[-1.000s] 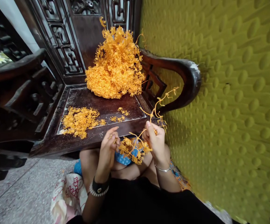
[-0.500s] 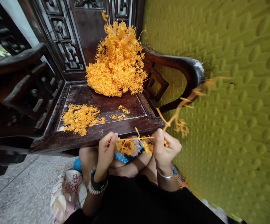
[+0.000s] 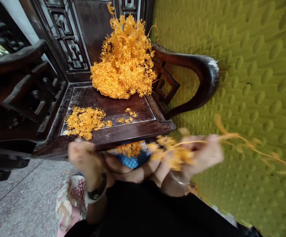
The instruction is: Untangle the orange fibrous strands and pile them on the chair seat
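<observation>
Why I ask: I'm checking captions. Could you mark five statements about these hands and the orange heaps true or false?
1. The larger heap sits farther back on the seat than the smaller heap. True.
2. The smaller heap lies on the floor. False: it lies on the seat.
3. The right hand holds an orange strand. True.
4. The right hand touches the larger heap. False: it is apart from it.
5. The left hand is nearer the smaller heap than the right hand is. True.
</observation>
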Tool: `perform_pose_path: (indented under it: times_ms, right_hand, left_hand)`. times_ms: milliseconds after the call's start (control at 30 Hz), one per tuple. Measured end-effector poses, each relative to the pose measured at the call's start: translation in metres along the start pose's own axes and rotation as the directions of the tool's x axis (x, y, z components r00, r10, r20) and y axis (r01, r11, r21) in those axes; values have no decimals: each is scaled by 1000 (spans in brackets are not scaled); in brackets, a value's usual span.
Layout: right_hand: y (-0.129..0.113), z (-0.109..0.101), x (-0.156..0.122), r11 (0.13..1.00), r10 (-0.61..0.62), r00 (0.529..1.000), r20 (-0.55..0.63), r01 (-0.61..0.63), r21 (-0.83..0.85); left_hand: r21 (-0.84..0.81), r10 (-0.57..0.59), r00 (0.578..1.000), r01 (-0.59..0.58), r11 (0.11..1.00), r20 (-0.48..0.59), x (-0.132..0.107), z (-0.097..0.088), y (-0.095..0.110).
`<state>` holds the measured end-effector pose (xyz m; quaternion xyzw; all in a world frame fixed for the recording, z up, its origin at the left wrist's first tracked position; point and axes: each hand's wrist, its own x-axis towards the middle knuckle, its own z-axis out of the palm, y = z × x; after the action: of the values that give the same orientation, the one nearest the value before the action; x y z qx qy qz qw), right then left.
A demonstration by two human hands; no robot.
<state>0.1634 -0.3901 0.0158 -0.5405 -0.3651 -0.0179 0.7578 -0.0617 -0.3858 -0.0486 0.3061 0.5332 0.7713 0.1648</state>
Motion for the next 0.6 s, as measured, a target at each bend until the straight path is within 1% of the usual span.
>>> perform_pose_path:
  times_ms: [33,67,100,133,167,200,267,300,367,400,433,500,567,600]
  right_hand:
    - [-1,-2,8,996,-39,990,-138,49,71]
    - [-1,-3,14,992,-52,984,-172,71,107]
    - [-1,-4,17,987,-62,985,-162,85,138]
    - [0,-3,16,985,-50,995,-83,63,158]
    - [1,-1,12,985,-18,1000,21,15,175]
    - [2,3,7,980,20,993,115,-43,196]
    - [5,12,-6,956,106,961,255,-169,240]
    - [6,17,-11,940,136,946,295,-218,263]
    - [8,24,-17,916,176,925,336,-279,288]
    - [9,27,-18,907,188,917,351,-299,296]
    - [10,29,-18,900,200,910,365,-317,299]
    - [11,31,-16,893,221,895,389,-346,289]
    - [13,31,-15,892,245,880,407,-369,261]
    - [14,31,-14,893,254,874,414,-377,246]
  left_hand:
    - [-53,-45,999,46,998,10,12,-7,-1]
    - [-121,-90,994,96,988,53,20,-13,-1]
    - [-187,-82,996,90,978,46,26,-17,0]
    - [-221,-123,987,144,965,105,27,-18,1]
    - [-248,-160,973,199,948,168,24,-16,1]
    - [-255,-200,949,261,931,243,18,-11,2]
    - [-235,-269,869,388,891,416,1,4,3]
    - [-208,-301,816,447,870,494,-8,13,3]
    - [-133,-352,726,518,845,591,-23,27,3]
    - [-96,-369,691,534,840,621,-29,32,3]
    - [-70,-378,668,541,838,641,-34,36,2]
    - [-26,-380,611,549,835,695,-42,39,1]
    - [7,-340,546,521,853,766,-46,40,0]
    - [32,-309,511,480,877,802,-48,40,0]
